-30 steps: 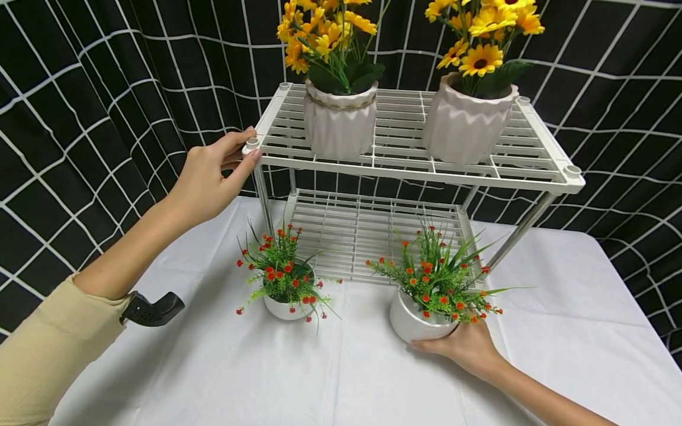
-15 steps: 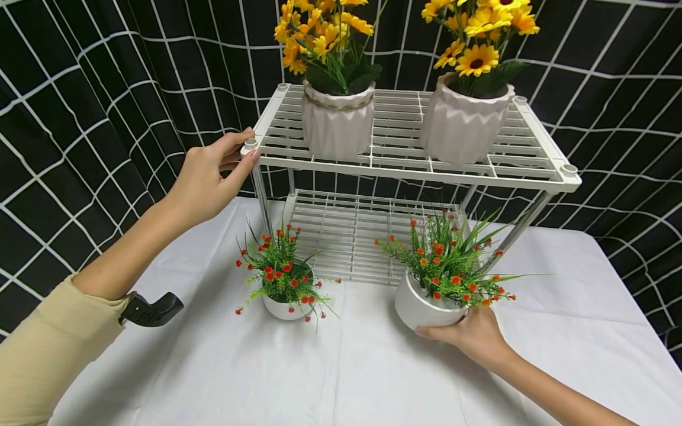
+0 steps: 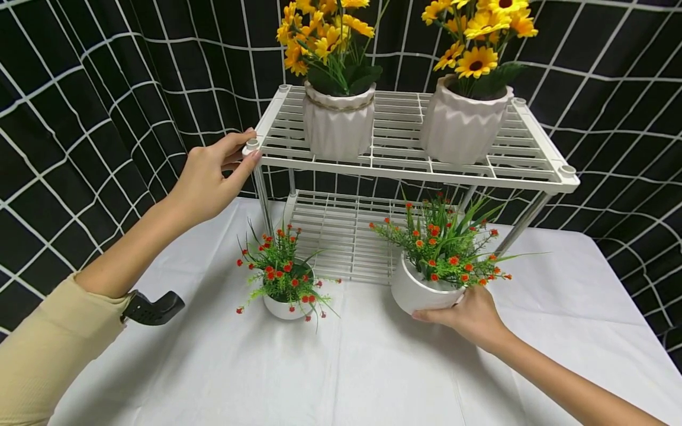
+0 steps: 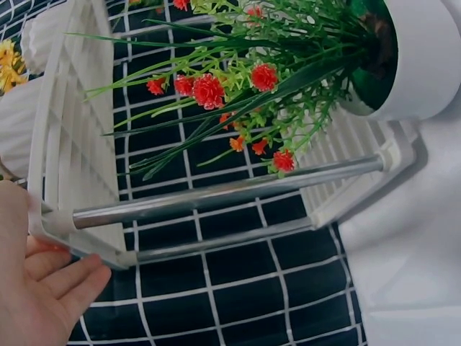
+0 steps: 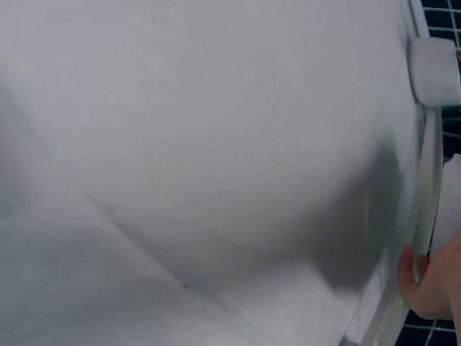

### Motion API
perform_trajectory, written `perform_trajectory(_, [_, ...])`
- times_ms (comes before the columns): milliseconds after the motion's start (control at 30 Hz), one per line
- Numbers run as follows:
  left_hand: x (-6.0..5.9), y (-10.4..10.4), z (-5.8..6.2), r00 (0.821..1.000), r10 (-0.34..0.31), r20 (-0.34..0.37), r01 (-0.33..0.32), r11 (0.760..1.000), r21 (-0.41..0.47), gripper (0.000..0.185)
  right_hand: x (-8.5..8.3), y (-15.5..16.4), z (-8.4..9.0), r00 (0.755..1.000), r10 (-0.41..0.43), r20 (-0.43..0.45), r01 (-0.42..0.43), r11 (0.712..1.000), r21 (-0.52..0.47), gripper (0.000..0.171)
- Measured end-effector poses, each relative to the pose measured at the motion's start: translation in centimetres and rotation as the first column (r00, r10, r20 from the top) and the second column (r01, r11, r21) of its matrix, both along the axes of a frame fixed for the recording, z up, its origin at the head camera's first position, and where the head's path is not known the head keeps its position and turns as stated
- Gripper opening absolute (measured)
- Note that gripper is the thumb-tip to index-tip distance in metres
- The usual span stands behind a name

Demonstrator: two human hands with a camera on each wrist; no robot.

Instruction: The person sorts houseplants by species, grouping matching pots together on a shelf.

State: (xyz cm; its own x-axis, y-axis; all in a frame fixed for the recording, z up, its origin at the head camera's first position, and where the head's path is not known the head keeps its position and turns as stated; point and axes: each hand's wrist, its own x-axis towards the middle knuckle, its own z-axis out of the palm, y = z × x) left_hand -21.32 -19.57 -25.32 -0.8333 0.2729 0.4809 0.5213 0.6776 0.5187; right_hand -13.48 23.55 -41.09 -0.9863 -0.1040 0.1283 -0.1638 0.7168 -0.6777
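Lifted since a second ago: right pot [image 3: 418,290], off the cloth [image 3: 341,361], right of centre, cupped from below by right hand [image 3: 469,316]. Moving toward lower shelf [image 3: 346,231]. Left hand [image 3: 208,177] still gripping rack [image 3: 405,168] corner.

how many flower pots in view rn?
4. Two sunflower pots on the rack's top shelf, left and right. One small red-flower pot on the table. One red-flower pot held by the right hand before the lower shelf. None seem hidden.
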Motion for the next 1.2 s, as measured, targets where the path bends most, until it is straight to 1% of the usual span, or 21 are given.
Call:
perform_trajectory(133, [0.1, 0.0, 0.0, 1.0, 0.0, -0.003, 0.0, 1.0, -0.003, 0.046, -0.5, -0.5, 0.4, 1.0, 0.003, 0.016, -0.002, 0.999, -0.039, 0.093])
perform_trajectory(267, [0.0, 0.0, 0.0, 1.0, -0.005, -0.013, 0.004, 1.0, -0.005, 0.045, -1.1, -1.2, 0.8, 1.0, 0.01, -0.003, -0.01, 0.999, -0.047, 0.095])
perform_trajectory(400, [0.1, 0.0, 0.0, 1.0, -0.003, -0.02, 0.003, 1.0, -0.006, 0.045, -1.9, -1.9, 1.0, 1.0, 0.012, 0.008, -0.012, 0.999, -0.05, 0.091])
perform_trajectory(533, [0.1, 0.0, 0.0, 1.0, -0.004, -0.004, 0.004, 1.0, -0.002, 0.046, -2.7, -2.5, 1.2, 0.999, 0.008, 0.038, -0.006, 0.998, -0.065, 0.085])
perform_trajectory(633, [0.1, 0.1, 0.0, 1.0, -0.004, 0.0, 0.004, 1.0, -0.001, 0.046, -3.2, -3.0, 1.3, 0.999, 0.013, 0.052, -0.01, 0.998, -0.065, 0.085])
perform_trajectory(700, [0.1, 0.1, 0.0, 1.0, -0.003, -0.004, 0.003, 1.0, -0.002, 0.046, -3.6, -3.3, 1.4, 0.999, 0.014, 0.052, -0.011, 0.999, -0.05, 0.085])
perform_trajectory(833, [0.2, 0.0, 0.1, 1.0, 0.002, -0.007, -0.002, 1.0, -0.006, 0.046, -4.4, -4.0, 1.4, 0.998, 0.024, 0.054, -0.021, 0.998, -0.066, 0.089])
perform_trajectory(1033, [0.1, 0.0, 0.1, 1.0, -0.001, 0.007, 0.001, 1.0, -0.001, 0.046, -5.7, -5.1, 1.2, 0.998, 0.019, 0.065, -0.013, 0.997, -0.08, 0.094])
perform_trajectory(1200, [0.1, 0.0, 0.1, 1.0, -0.001, 0.012, 0.001, 1.0, 0.002, 0.046, -6.5, -6.1, 1.1, 0.998, 0.031, 0.059, -0.026, 0.996, -0.081, 0.095])
